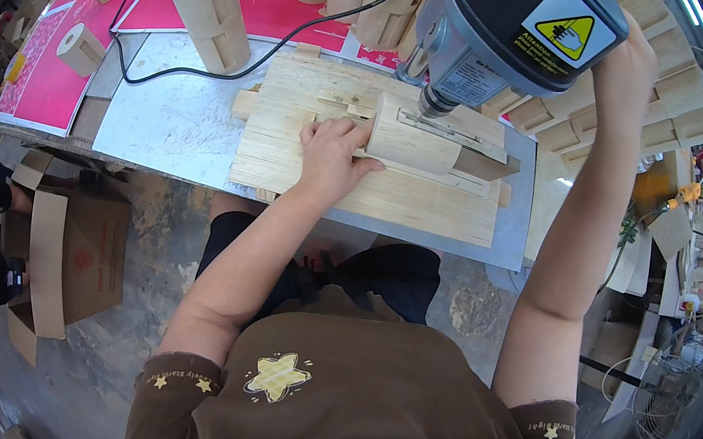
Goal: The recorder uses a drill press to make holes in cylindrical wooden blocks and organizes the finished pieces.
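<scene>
The left hand [331,157] presses flat-fingered on the left end of the pale wooden cylinder [413,142], lying long axis left-to-right on the plywood jig board [374,191] atop the grey desk [175,125], under the grey bench drill [508,25], whose far side hides the right hand [626,65] and its grip.

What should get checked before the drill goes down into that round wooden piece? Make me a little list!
1. Left hand pressing on the wooden cylinder: ok.
2. Cylinder lying in the wooden jig, not rolling: cannot tell.
3. Fingers clear of the drill bit: ok, they sit at the far end.
4. Right hand up beside the drill press head, on its lever: cannot tell, lever hidden.
5. Black power cord away from the bit: ok.
</scene>
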### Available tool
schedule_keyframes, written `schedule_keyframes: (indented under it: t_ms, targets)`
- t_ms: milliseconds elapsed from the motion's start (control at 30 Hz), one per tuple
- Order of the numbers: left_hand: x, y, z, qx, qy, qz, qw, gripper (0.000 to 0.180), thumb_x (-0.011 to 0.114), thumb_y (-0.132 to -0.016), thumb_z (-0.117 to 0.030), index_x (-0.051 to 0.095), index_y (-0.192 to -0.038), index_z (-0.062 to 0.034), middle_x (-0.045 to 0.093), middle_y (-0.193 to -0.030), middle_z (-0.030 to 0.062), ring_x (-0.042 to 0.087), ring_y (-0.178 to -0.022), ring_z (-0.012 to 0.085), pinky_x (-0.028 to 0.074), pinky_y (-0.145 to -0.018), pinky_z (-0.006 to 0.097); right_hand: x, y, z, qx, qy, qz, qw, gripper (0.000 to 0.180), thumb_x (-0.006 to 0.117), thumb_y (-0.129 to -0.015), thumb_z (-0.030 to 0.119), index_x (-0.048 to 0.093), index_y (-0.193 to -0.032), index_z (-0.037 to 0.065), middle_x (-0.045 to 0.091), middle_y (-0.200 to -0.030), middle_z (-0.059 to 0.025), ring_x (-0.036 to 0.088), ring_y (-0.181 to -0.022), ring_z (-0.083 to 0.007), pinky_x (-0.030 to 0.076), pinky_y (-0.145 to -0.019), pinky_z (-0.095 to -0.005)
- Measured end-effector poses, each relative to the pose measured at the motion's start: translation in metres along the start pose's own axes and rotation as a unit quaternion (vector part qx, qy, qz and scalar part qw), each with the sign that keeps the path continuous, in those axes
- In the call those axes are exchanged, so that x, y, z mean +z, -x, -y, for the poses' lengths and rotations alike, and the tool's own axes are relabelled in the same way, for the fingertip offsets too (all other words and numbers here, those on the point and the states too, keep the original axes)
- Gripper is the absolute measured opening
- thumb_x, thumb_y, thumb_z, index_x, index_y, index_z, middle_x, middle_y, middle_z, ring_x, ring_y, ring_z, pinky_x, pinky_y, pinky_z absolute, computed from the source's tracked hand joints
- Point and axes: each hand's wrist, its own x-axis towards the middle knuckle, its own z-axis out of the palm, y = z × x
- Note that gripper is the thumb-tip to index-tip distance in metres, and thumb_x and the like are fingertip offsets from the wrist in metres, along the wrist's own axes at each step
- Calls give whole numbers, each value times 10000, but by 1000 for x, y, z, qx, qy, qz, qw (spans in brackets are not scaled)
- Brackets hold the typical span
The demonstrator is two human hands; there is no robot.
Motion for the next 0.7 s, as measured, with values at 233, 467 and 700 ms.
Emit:
schedule_keyframes:
  t_ms: [233, 467, 700]
  targets:
    - [0, 0, 6, 6, -7, 16, 1000, 578, 754, -621, -295, 583, -1161, -179, 538, -843, 28, 500, -886, 227, 268, -866, 419, -37, -15, 61, 428, -234, 27, 872, 308, 498, -877, 257, 600, -760, -9, 461, -570, -5, 403, -544, -66, 312, -506, -222]
    - [-4, 4, 9, -3, -4, 21, 1000, 562, 748, -631, -298, 585, -1159, -190, 537, -837, 20, 502, -882, 222, 263, -877, 424, -71, 32, 136, 398, -252, 20, 882, 199, 509, -867, 112, 617, -770, -25, 431, -533, 3, 403, -519, -59, 301, -486, -215]
    - [-3, 4, 5, -2, -13, 21, 1000, 555, 744, -636, -303, 588, -1158, -193, 534, -834, 17, 501, -882, 224, 263, -883, 428, -26, 110, 173, 340, -299, -84, 888, 123, 503, -815, 32, 610, -842, -24, 547, -634, -79, 503, -552, -170, 383, -529, -270]
